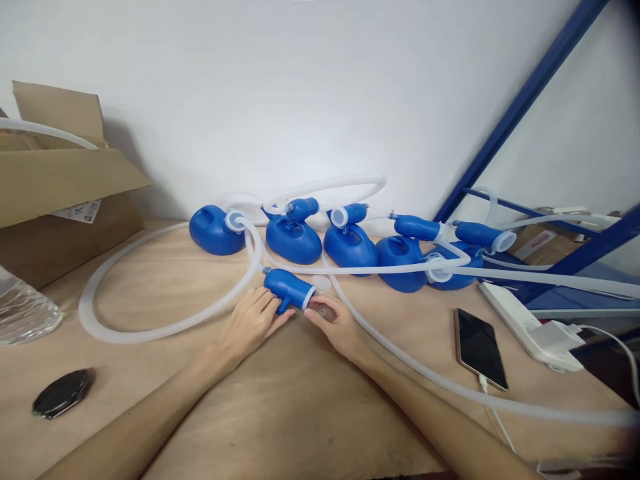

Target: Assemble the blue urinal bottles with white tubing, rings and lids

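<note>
A blue plastic urinal funnel [289,288] lies tilted just above the tabletop, with a narrow neck at its upper left and a white rim at its lower right. My left hand [254,315] is closed around its near side, by a small blue tab. At the white rim, my right hand [336,325] pinches the edge with thumb and fingers. Something translucent shows beside the right fingers, too blurred to make out. Behind the funnel stand several blue urinal bottles [294,241] in a row, most with similar funnels and white hoses on top.
A translucent hose [165,335] loops across the left of the table. The open cardboard box [75,233], clear plastic bottle [25,310] and dark round object [61,393] are on the left. A phone [480,347] and power strip [525,330] lie right, beside a blue metal rack [520,110].
</note>
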Available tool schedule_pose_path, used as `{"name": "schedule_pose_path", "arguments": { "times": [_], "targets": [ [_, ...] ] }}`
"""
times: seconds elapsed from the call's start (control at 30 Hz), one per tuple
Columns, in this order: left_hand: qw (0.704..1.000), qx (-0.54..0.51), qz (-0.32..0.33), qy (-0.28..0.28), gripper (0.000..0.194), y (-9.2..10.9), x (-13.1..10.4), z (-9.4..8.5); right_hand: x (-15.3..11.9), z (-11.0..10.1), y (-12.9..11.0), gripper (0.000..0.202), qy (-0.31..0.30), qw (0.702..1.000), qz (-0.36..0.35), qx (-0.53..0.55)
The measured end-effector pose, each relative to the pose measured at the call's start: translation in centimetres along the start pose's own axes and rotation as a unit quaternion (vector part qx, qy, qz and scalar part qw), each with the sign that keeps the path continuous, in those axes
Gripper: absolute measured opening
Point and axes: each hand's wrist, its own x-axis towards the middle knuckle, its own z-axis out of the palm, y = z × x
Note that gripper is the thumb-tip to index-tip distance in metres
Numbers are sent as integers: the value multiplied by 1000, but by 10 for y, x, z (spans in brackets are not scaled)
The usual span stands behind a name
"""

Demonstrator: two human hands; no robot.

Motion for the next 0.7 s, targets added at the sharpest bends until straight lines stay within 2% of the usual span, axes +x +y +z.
{"name": "schedule_pose_path", "arguments": {
  "times": [0.1, 0.23, 0.4, 0.53, 0.7],
  "targets": [
    [1000, 4, 2, -10, 35, 1, 0, 1, 1, 0, -4, 20, -15, 998, -47, -38],
    [1000, 7, 27, -8, 34, 0, -1, 1, 5, -3, -9, 21, -67, 998, -9, -7],
    [999, -29, 16, -20, 28, -4, -4, 2, 4, 1, -10, 20, -78, 996, 19, 42],
    [999, -21, 23, -24, 30, -1, -6, 5, 4, 5, -8, 23, -93, 993, 39, 54],
    [1000, -4, 11, -28, 31, -1, -6, 6, -1, 7, -8, 19, -46, 998, 30, 10]
  ]
}}
